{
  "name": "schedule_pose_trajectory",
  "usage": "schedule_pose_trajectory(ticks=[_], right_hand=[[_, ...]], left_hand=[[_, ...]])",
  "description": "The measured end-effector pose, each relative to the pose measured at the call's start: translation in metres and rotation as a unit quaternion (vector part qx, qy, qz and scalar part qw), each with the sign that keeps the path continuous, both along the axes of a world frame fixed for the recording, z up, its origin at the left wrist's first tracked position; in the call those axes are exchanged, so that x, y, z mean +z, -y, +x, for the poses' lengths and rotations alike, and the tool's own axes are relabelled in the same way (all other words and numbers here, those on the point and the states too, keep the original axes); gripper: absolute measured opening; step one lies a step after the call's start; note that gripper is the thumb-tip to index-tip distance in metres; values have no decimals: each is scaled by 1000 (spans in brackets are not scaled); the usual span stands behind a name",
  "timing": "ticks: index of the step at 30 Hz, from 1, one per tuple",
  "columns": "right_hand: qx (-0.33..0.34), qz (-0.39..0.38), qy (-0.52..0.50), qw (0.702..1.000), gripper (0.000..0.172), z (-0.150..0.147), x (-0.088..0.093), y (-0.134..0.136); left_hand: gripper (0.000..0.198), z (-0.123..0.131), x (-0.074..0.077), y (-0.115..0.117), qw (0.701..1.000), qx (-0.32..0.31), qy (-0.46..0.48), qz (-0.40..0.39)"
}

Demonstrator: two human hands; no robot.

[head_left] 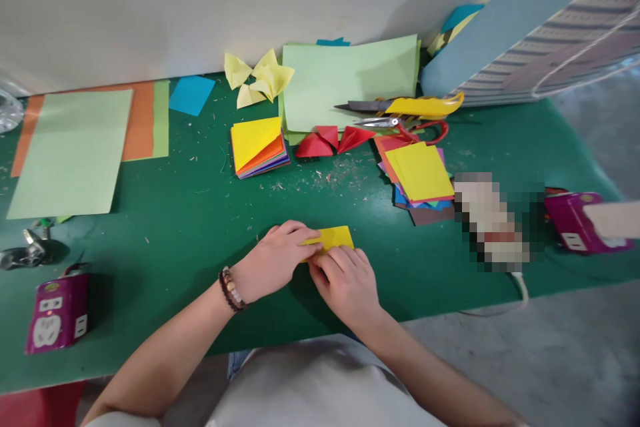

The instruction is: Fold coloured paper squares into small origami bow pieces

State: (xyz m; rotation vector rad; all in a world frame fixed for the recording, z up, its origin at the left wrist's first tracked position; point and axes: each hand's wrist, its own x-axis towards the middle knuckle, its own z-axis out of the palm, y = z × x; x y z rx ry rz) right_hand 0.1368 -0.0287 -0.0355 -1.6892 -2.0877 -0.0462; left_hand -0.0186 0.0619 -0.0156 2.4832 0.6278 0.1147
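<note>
A small sheet of yellow paper (pixel 336 237), which looks folded over, lies on the green tabletop in front of me. My left hand (pixel 280 259), with a beaded bracelet at the wrist, holds its left end under closed fingers. From the near side, my right hand (pixel 347 280) grips the paper's lower edge, fingers bent over it. The two hands almost meet at the fingertips and hide part of the sheet. Beyond them sit a stack of coloured squares (pixel 257 143) with a yellow top sheet and several red folded paper pieces (pixel 325 140).
A yellow-handled cutter (pixel 425 105) and red-handled scissors (pixel 430 130) lie by pale green sheets (pixel 345 77). More coloured squares (pixel 420 172) are at right. Pale yellow folded pieces (pixel 265 77) stand near the wall. Purple power sockets (pixel 57 313) sit at left, large sheets (pixel 75 153) behind them.
</note>
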Motion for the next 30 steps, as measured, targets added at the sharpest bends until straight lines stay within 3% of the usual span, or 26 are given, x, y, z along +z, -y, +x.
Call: schedule_pose_trajectory(ticks=[9, 13, 18, 26, 30], right_hand=[[32, 27, -29, 999, 25, -23, 0, -2], [11, 0, -77, 997, 21, -5, 4, 3], [-31, 1, -8, 999, 21, 21, 2, 7], [8, 10, -24, 1000, 24, -21, -6, 1], [21, -1, -65, 998, 21, -14, -3, 4]], left_hand=[[34, 1, 2, -2, 1000, -6, 1, -3], [41, -1, 0, -1, 1000, -8, -2, 4], [47, -2, -2, 1, 1000, 1, 3, 2], [35, 0, -2, 0, 1000, -2, 18, -11], [36, 0, 0, 0, 1000, -2, 13, -7]])
